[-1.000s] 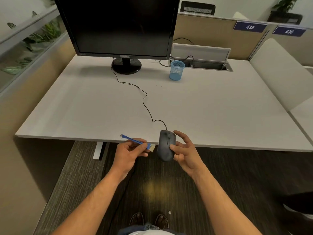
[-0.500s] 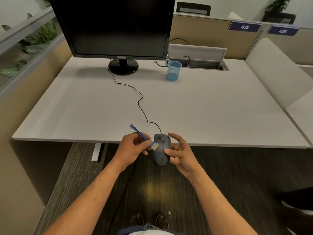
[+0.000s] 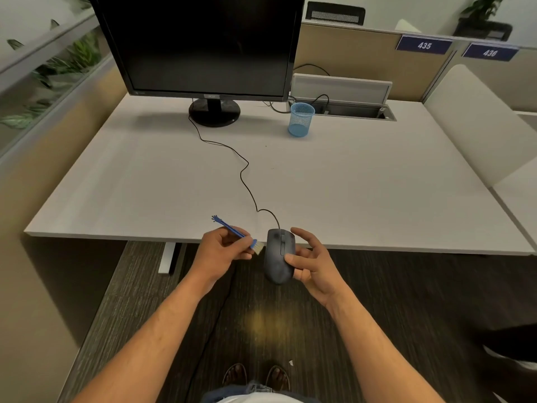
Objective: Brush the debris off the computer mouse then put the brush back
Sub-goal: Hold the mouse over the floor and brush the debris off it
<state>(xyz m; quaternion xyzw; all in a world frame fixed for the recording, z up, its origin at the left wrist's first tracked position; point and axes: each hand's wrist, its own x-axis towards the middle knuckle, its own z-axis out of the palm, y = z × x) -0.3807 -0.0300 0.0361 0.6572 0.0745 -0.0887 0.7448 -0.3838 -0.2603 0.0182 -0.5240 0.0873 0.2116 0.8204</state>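
Overhead, two blue partition signs read 435 (image 3: 424, 45) and 436 (image 3: 490, 53); the small logo on the lower bezel of the black monitor (image 3: 203, 45) is too blurred to read. The monitor's top edge is cut off by the frame, and the far part of the open cable tray (image 3: 353, 110) lies behind its raised white lid. The right hand (image 3: 312, 261) holds the dark grey wired computer mouse (image 3: 278, 257) off the near edge of the white desk (image 3: 363, 181), thumb on the mouse's top and the other fingers curled loosely beneath and beside it, where most of them are hidden. The left hand (image 3: 222, 251) pinches the small blue brush (image 3: 236, 233) by its handle, fingers curled round it; the pale bristles sit just beside the mouse's left flank, and contact cannot be judged. The handle's splayed far end points up and left over the desk edge. The mouse cable (image 3: 245, 173) runs back to the monitor stand. A blue mesh pen cup (image 3: 301, 119) stands near the tray. Compared with half a second ago, the bristles have drawn slightly away from the mouse's top towards its left side, while both hands stay at the desk's edge.
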